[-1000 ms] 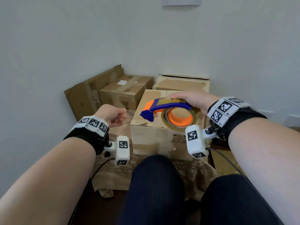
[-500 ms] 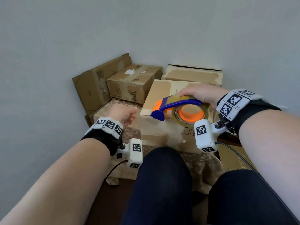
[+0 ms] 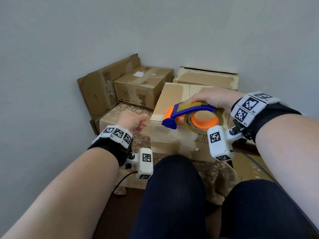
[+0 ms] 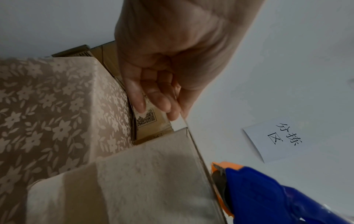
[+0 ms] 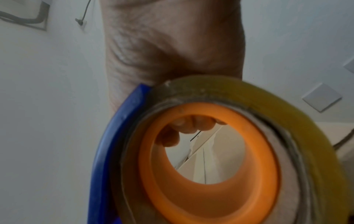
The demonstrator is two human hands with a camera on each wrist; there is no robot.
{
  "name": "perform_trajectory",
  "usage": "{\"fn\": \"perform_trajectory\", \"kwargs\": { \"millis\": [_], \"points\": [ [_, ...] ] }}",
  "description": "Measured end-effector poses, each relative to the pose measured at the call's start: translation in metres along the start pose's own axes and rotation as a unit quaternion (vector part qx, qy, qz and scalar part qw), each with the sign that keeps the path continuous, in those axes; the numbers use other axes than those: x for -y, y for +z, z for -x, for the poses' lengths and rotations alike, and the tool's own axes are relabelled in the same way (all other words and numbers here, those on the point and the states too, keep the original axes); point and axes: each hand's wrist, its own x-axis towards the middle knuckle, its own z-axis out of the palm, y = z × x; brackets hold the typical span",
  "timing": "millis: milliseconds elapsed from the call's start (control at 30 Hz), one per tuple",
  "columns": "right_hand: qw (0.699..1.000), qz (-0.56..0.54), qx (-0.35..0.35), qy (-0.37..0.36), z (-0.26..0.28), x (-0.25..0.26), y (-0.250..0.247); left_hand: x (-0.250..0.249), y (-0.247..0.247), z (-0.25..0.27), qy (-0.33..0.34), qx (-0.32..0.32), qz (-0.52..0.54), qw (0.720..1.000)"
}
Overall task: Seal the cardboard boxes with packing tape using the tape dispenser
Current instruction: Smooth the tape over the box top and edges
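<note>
1. Over the near cardboard box, which sits on a floral cloth, the tape dispenser is gripped from above by the right hand, its fingers curled round the roll.
2. The blue nose should be lowered onto the centre seam.
3. The left hand, loosely curled and holding nothing, would best be laid on the flaps.

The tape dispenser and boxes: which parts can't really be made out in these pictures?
- Tape dispenser blade: head view, too small; left wrist view, blurred.
- Right hand fingers: wrist view, mostly hidden behind the tape roll.
- Front box top seam: head view, partly covered by the dispenser.
- Left hand fingers: head view, curled out of sight.
- Box labels: too small.
</note>
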Motion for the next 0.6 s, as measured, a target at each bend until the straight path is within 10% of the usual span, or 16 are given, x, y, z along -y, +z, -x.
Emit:
{"fn": "perform_trajectory", "kwargs": {
  "millis": [600],
  "points": [
    [0.981, 0.193, 0.029, 0.010, 0.013, 0.036, 0.002, 0.008, 0.004, 0.007, 0.014, 0.001, -0.049, 0.999]
  ]
}}
